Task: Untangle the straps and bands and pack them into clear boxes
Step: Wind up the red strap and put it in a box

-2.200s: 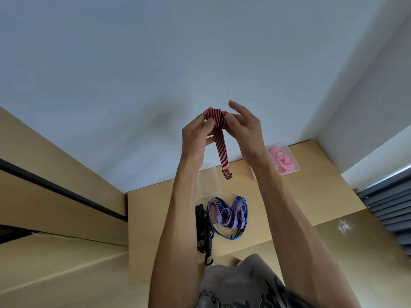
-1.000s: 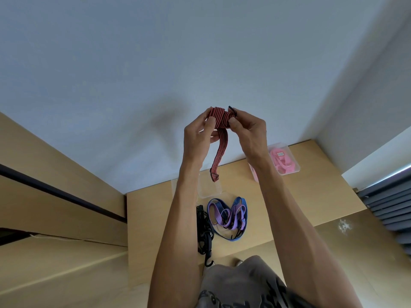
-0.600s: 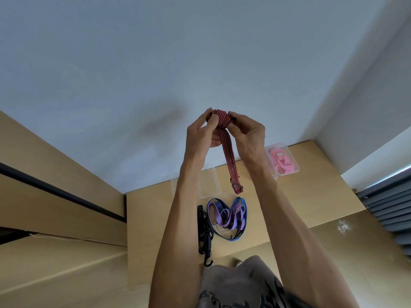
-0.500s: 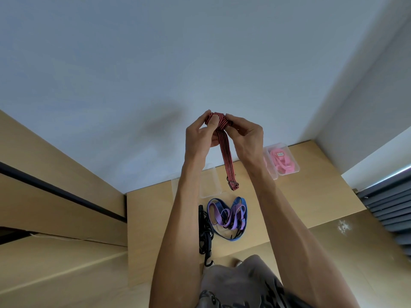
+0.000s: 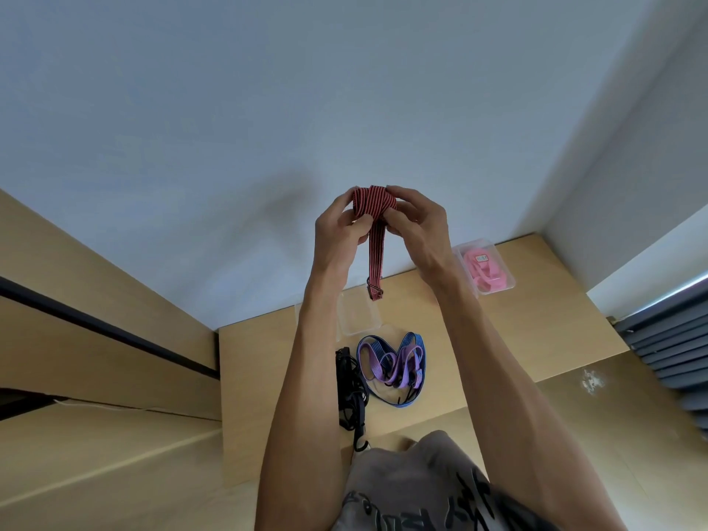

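Table [image 5: 536, 300] below carries the rest: blue-purple bands [image 5: 394, 364] and black strap [image 5: 350, 389] in heap, empty clear box [image 5: 358, 314] behind them, pink strap [image 5: 484, 272] boxed far right. Red striped strap [image 5: 373, 203] raised above table, coil pinched by my left hand [image 5: 341, 231] and right hand [image 5: 417, 224], both grips clamped on it. Tail hangs over empty box. Keep turns flat, tight, so roll fits.

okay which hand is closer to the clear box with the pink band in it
Right. The right hand is raised beside the box with the pink band, just to its left in view. The left hand is farther left, across the red striped strap both hands hold.
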Demonstrator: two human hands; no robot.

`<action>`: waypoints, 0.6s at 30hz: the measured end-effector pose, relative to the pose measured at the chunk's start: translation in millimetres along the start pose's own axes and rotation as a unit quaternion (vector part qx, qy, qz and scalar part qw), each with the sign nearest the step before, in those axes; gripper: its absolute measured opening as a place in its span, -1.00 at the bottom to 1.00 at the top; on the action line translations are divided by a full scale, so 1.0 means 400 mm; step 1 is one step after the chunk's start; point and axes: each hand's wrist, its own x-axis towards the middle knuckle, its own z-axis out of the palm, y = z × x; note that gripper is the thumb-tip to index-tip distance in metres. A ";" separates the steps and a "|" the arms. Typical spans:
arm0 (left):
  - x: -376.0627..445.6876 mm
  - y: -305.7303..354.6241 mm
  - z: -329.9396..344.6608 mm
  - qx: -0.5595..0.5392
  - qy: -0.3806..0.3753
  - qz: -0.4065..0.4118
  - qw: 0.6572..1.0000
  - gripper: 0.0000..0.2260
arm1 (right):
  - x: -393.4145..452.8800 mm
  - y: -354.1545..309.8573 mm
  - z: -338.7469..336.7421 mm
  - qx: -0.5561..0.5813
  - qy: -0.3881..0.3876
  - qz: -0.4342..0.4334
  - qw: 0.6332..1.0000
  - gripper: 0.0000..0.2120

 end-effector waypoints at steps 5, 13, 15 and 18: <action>0.007 -0.005 -0.005 0.082 -0.020 0.006 0.996 -0.49 | -0.002 0.017 0.000 -0.029 0.021 -0.031 0.999 -0.67; 0.004 0.001 -0.006 0.071 -0.003 -0.005 0.997 -0.47 | -0.002 0.024 0.005 -0.120 0.048 -0.054 0.990 -0.60; 0.006 0.000 -0.001 0.083 0.023 0.000 0.996 -0.52 | -0.005 0.022 0.009 -0.120 0.045 -0.059 0.990 -0.60; 0.007 -0.008 -0.009 0.064 0.027 -0.020 0.997 -0.56 | 0.004 0.016 -0.001 -0.113 0.018 -0.046 0.992 -0.60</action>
